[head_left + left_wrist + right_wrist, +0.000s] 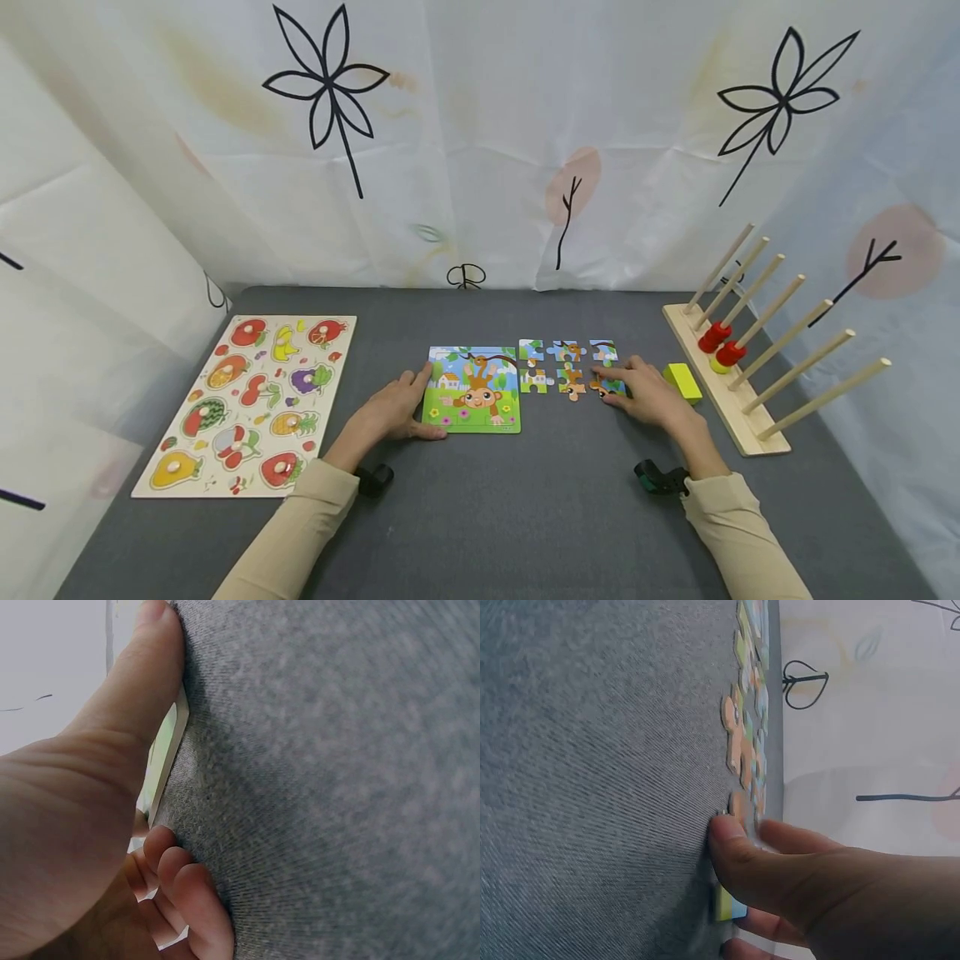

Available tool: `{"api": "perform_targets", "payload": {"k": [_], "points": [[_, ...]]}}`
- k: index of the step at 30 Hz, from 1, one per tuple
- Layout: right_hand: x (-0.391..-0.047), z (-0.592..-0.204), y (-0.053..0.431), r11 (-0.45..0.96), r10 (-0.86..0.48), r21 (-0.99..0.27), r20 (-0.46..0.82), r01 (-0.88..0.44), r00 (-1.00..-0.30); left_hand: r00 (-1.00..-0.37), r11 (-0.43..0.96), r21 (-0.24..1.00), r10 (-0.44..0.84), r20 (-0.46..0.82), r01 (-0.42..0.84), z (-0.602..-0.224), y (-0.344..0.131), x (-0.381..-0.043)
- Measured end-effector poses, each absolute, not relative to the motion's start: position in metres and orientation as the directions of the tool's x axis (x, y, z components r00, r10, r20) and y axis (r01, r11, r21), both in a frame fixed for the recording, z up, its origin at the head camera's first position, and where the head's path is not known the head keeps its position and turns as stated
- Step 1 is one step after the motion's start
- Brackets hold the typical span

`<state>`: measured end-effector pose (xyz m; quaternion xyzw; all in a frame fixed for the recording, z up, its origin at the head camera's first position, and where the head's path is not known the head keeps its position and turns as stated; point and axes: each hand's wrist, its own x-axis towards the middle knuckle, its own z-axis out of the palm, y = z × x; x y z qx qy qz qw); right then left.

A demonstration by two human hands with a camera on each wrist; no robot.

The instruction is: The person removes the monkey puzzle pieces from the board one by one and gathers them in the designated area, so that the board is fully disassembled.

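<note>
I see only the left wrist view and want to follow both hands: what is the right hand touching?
Observer: The right hand has its thumb and a finger on a puzzle piece, the rightmost of the lower row.
Operator: And what picture is on the board beside the left hand?
Observer: It shows a brown monkey.
Operator: Anything to the right of the right hand?
Observer: A yellow block, lying between that hand and a wooden peg rack.

Soft even light, blurry wrist views
</note>
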<state>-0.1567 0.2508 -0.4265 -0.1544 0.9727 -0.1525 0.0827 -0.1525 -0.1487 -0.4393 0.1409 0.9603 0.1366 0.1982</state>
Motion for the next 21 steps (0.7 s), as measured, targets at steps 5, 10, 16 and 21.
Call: {"api": "perform_targets", "payload": {"k": [5, 10, 16, 21], "points": [[-0.1573, -0.4282, 0.2509, 0.908, -0.318, -0.317, -0.099, -0.273, -0.943, -0.883, 0.926, 0.31, 0.319, -0.343, 0.214, -0.4399, -0.1493, -0.1524], [-0.1574, -0.4299, 0.251, 0.903, -0.323, -0.327, -0.085, -0.279, -0.943, -0.883, 0.928, 0.304, 0.318, -0.344, 0.216, -0.4406, -0.1492, -0.1531], [-0.1604, -0.4306, 0.2516, 0.9, -0.323, -0.334, -0.078, -0.28, -0.943, -0.882, 0.927, 0.31, 0.318, -0.347, 0.211, -0.4401, -0.1492, -0.1529], [-0.1623, -0.4302, 0.2532, 0.9, -0.315, -0.343, -0.084, -0.27, -0.945, -0.882, 0.924, 0.312, 0.326, -0.34, 0.221, -0.4412, -0.1489, -0.1533]]}}
